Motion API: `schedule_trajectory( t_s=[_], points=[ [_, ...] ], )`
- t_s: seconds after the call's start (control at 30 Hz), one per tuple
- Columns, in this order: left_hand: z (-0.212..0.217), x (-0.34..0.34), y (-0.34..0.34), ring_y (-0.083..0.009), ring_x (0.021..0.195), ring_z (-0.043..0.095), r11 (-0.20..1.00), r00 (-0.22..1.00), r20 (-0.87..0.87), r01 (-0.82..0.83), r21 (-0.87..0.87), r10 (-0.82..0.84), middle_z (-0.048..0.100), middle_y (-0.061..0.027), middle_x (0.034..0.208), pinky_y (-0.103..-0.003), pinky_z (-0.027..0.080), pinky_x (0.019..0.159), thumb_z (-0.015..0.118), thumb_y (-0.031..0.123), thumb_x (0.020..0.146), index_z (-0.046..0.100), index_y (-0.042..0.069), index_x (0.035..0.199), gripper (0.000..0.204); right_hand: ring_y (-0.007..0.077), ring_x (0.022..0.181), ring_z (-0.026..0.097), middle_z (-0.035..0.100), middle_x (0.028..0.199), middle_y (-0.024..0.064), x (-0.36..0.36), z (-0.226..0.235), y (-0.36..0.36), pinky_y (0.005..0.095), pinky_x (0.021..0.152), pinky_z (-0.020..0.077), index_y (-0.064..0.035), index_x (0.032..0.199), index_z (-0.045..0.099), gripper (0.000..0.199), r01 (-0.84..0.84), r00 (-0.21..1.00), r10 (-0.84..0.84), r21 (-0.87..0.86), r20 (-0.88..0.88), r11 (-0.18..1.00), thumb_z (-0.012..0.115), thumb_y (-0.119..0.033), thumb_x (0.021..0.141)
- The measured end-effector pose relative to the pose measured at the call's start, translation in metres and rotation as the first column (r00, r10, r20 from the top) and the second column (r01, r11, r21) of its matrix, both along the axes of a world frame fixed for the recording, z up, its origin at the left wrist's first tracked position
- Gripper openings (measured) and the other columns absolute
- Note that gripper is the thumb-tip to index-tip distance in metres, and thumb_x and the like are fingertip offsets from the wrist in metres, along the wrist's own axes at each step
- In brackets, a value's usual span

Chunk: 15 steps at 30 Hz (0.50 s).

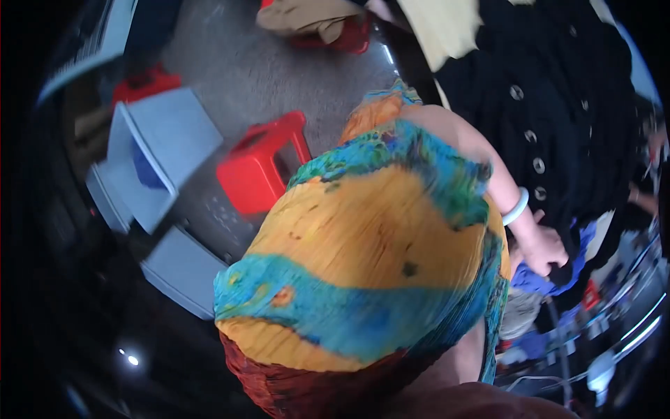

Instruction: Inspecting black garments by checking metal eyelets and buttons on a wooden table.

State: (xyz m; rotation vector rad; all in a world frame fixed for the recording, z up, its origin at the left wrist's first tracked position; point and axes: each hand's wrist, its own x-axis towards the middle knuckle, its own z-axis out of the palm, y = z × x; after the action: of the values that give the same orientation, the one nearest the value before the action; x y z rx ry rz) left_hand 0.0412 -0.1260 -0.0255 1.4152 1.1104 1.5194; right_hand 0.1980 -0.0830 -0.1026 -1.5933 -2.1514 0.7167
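My left arm, in a loose orange and teal patterned sleeve, fills the middle of the view. Its bare forearm, with a pale bracelet at the wrist, reaches down to the right. My left hand is closed, fingers curled, at the edge of a black garment with shiny ring-shaped trims. What the fingers hold is hidden. Blue-violet cloth lies just below the hand. A sliver of skin beside it may be my right hand; the sleeve covers the rest, and its fingers do not show clearly.
A red plastic stool stands on the grey floor, left of my sleeve. Grey-blue bins are further left. Brown cloth lies on another red stool at the top. Cream material borders the black garment. The lower right is cluttered and blurred.
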Motion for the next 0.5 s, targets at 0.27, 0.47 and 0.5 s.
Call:
schedule_trajectory(
  t_s=[0.27, 0.47, 0.5],
  points=[
    [-0.072, -0.159, -0.059, -0.0330, 0.072, 0.060, 0.966, 0.966, -0.117, -0.243, -0.084, 0.233, 0.062, -0.0130, 0.074, -0.043, 0.047, 0.065, 0.050, 0.015, 0.068, 0.062, 0.008, 0.076, 0.016, 0.0218, 0.105, 0.049, 0.048, 0.120, 0.0131, -0.047, -0.011, 0.093, 0.0283, 0.088, 0.0418, 0.0060, 0.123, 0.039, 0.057, 0.225, 0.974, -0.228, -0.176, 0.000, 0.958, 0.061, -0.024, 0.080],
    [-0.175, -0.205, -0.202, -0.0269, 0.078, 0.061, 0.587, 0.742, -0.199, -0.639, -0.497, 0.640, 0.063, -0.0117, 0.080, -0.039, 0.047, 0.066, 0.050, 0.016, 0.071, 0.062, 0.009, 0.082, 0.018, 0.0231, 0.101, 0.053, 0.053, 0.116, 0.0137, -0.078, -0.018, 0.121, 0.0293, 0.088, 0.0432, 0.0086, 0.118, 0.046, 0.056, 0.187, 0.972, -0.221, -0.311, -0.079, 0.932, 0.059, -0.033, 0.082],
    [-0.193, -0.202, -0.234, -0.0280, 0.080, 0.060, 0.463, 0.674, -0.254, -0.688, -0.559, 0.694, 0.063, -0.0122, 0.082, -0.039, 0.047, 0.067, 0.050, 0.016, 0.074, 0.061, 0.009, 0.087, 0.018, 0.0233, 0.101, 0.054, 0.053, 0.116, 0.0138, -0.081, -0.017, 0.117, 0.0295, 0.087, 0.0434, 0.0090, 0.117, 0.047, 0.056, 0.180, 0.971, -0.221, -0.323, -0.094, 0.929, 0.058, -0.034, 0.082]
  ],
)
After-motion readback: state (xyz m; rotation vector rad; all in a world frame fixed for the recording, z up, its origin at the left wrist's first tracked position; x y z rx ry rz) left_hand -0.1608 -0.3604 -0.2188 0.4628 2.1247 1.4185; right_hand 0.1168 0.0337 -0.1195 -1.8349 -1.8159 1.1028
